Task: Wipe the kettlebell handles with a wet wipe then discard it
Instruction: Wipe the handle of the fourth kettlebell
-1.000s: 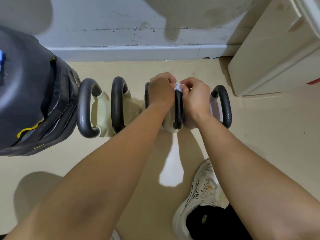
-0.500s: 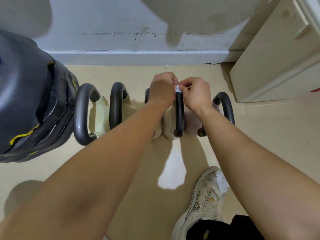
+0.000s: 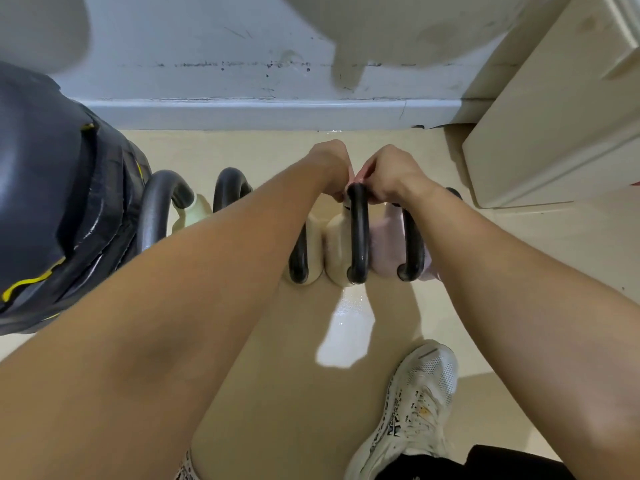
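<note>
Several kettlebells with black handles stand in a row on the floor. Both my hands meet at the far end of one handle (image 3: 357,233), right of the middle of the row. My left hand (image 3: 330,168) and my right hand (image 3: 391,174) curl their fingers around the top of that handle from either side. The wet wipe is hidden under my fingers. The kettlebell bodies are cream, and the one on the right (image 3: 384,244) is pale pink. My left forearm covers part of the neighbouring handle (image 3: 299,261).
A large black padded object with yellow trim (image 3: 52,202) stands at the left, touching the first handle (image 3: 152,216). A cream cabinet (image 3: 554,133) sits at the right against the grey skirting board (image 3: 242,112). My white shoe (image 3: 415,410) is on the beige floor.
My hands have slid along the handle toward its far end near the wall. The white scrap of wipe seen between my thumbs is now covered by my fingers.
</note>
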Demonstrator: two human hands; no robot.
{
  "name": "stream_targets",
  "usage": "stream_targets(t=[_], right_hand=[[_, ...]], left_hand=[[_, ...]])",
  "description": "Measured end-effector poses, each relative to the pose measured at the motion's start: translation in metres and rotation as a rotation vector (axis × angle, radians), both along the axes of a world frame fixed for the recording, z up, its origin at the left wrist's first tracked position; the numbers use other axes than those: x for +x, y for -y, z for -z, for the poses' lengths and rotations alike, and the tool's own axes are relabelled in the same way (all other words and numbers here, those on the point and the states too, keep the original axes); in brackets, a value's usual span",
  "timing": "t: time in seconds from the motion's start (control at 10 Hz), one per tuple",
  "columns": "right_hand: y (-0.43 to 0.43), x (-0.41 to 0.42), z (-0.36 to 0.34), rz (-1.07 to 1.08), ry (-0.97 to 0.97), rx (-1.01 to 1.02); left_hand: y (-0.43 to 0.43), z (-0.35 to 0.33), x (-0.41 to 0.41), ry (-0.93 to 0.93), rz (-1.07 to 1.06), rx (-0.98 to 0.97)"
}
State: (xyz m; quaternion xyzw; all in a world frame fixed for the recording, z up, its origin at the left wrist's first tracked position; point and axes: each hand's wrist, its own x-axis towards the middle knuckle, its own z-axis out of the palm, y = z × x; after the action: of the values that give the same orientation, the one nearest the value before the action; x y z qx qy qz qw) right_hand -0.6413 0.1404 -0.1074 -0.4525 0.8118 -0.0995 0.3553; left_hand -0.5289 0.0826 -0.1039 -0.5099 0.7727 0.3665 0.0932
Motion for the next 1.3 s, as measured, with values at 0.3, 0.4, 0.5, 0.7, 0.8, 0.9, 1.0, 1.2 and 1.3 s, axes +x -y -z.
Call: stream_targets(t=[0.3, 0.4, 0.5, 0.7, 0.8, 0.9, 1.0, 1.2, 1.3], right_hand=[[-0.036, -0.002, -0.024, 0.177, 0.300, -0.190], [-0.029, 0.006, -0.024, 0.159, 0.339, -0.131], [-0.019, 0.013, -0.011, 0.319, 0.501, -0.054], [-0.030, 0.018, -0.004, 0.483, 0.650, -0.057], [-0.043, 0.022, -0.009, 0.567, 0.668, -0.188], [-0.071, 0.035, -0.011, 0.593, 0.731, -0.271], [-0.105, 0.055, -0.012, 0.615, 0.768, -0.373], [-0.168, 0.084, 0.002, 0.712, 0.586, -0.478], [-0.180, 0.088, 0.001, 0.736, 0.493, -0.426]], left_hand=[[-0.014, -0.029, 0.016, -0.166, -0.201, 0.091], [-0.016, -0.023, 0.012, -0.209, -0.285, 0.186], [-0.019, -0.016, 0.007, -0.305, -0.538, 0.445], [-0.036, -0.013, 0.011, -0.518, -0.869, 0.706], [-0.046, -0.033, 0.015, -0.706, -0.948, 0.704], [-0.066, -0.046, 0.021, -0.747, -0.873, 0.604], [-0.101, -0.037, 0.032, -0.639, -0.702, 0.280], [-0.167, -0.017, 0.056, -0.530, -0.610, 0.059], [-0.182, -0.007, 0.062, -0.472, -0.539, 0.016]])
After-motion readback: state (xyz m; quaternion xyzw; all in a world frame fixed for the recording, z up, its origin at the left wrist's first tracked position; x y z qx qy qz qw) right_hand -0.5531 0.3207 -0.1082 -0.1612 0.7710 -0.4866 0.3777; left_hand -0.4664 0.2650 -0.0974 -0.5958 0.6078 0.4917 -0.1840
